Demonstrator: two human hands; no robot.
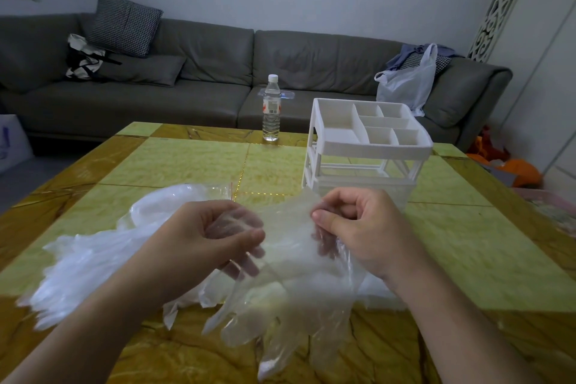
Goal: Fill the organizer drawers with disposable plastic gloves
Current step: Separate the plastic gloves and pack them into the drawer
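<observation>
I am holding a bunch of clear disposable gloves (290,299) up off the desk (187,159), near its near edge, so their finger ends are hanging down loose and I can sort them into something that will fit a drawer. My left hand (215,234) is curling its fingers (246,262) round the upper part of the plastic, thumb closing against them, and my right hand (355,227) is pinching the cuff end between thumb and bent fingers, so both sets of fingers are clamped on the gloves, not spread. I am keeping the two hands close together, probably to gather or fold the film, since it is limp and would otherwise sprawl. To my left, the rest of the glove pile (93,252) is lying spread toward the left edge of the desk, with its clear bag (215,188) just behind it. The white organizer (367,140) is standing just beyond my right hand, toward the far right of the desk; I am seeing no gloves in its top compartments, and I cannot make out its drawers properly from here. A water bottle (271,109) is standing at the far edge, out of my way.
</observation>
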